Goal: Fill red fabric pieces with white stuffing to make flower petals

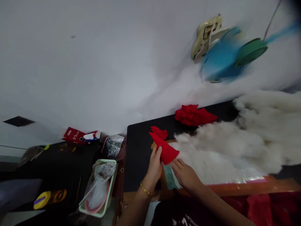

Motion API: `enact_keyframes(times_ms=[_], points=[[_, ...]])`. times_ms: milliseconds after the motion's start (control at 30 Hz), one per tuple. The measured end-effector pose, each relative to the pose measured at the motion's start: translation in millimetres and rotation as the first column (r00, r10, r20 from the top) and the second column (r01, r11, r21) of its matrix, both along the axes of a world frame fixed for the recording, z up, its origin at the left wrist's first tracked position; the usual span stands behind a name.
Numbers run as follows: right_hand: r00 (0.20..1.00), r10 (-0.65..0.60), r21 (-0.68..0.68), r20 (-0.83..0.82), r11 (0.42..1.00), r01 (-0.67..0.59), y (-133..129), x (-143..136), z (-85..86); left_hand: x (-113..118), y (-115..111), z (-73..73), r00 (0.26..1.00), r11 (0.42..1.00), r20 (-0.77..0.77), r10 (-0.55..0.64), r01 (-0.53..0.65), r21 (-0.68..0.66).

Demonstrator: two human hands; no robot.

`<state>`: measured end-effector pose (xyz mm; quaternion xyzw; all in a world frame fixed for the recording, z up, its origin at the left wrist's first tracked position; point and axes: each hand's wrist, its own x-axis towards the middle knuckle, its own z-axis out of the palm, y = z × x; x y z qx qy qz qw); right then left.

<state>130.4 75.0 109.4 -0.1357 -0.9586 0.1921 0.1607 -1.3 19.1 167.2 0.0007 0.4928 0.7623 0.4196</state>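
A red cone of felt-like cloth is between my hands above the near side of the table, its tip pointing up and left. My left hand grips its left side, with the thumb showing on the cloth. At the wide lower end is my right hand, its fingers close together at the rim; the fingertips and thumb are partly hidden. Just behind the cone lies a smaller red cloth piece. Loose white stuffing spreads to the right of my hands.
A pile of red cloth pieces lies by the wall on the black table. To the left are a green basket with plastic bags, a red box and a yellow-lidded jar. A blurred blue thing hangs at upper right.
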Motion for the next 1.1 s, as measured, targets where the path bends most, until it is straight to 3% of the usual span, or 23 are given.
enact_keyframes(times_ms=[133,233,333,400,567,667,800,867,933,1000,1100], points=[[0.997,0.068,-0.078,-0.030,0.994,-0.070,-3.8,8.3,4.1,-13.8,-2.7,9.2,0.998,0.999,0.057,-0.027,0.029,-0.034],[0.973,-0.059,-0.357,-0.223,0.934,-0.025,-4.9,18.8,17.1,-10.1,0.9,11.9,1.000,1.000,0.029,-0.005,0.005,0.001],[0.949,-0.263,-0.690,-0.176,0.720,0.072,-3.4,20.5,35.7,1.6,5.9,11.2,0.999,0.998,-0.021,0.036,-0.035,0.043],[0.964,-0.260,-0.816,-0.056,0.568,0.106,-2.0,14.9,48.0,11.4,8.2,11.1,0.997,0.999,-0.066,0.041,-0.040,0.021],[0.958,-0.263,-0.951,0.114,0.250,0.182,-1.9,-0.9,61.2,33.0,9.7,15.3,0.990,0.996,-0.140,-0.020,0.008,-0.087],[0.940,-0.277,-0.958,0.201,0.146,0.248,-2.0,-4.4,54.1,39.8,8.6,16.2,0.996,0.989,-0.076,-0.047,0.036,-0.143],[0.959,-0.224,-0.976,0.171,0.098,0.197,1.5,-6.5,41.7,37.5,6.7,9.3,0.996,0.987,-0.039,-0.079,0.073,-0.142],[0.978,-0.172,-0.982,0.120,0.121,0.141,3.6,-3.1,40.0,30.7,7.2,4.0,0.999,0.994,-0.036,-0.011,0.007,-0.113],[0.975,-0.208,-0.969,0.082,0.213,0.127,4.6,5.8,42.6,21.7,8.3,-0.6,0.993,0.992,-0.043,0.108,-0.110,-0.066],[0.935,-0.351,-0.921,0.057,0.343,0.185,4.4,17.6,48.4,13.6,9.1,-3.0,0.979,0.981,-0.068,0.191,-0.193,-0.026],[0.868,-0.496,-0.843,-0.019,0.476,0.253,3.2,27.4,58.5,9.9,9.5,-1.4,0.972,0.977,-0.103,0.212,-0.214,-0.009]])
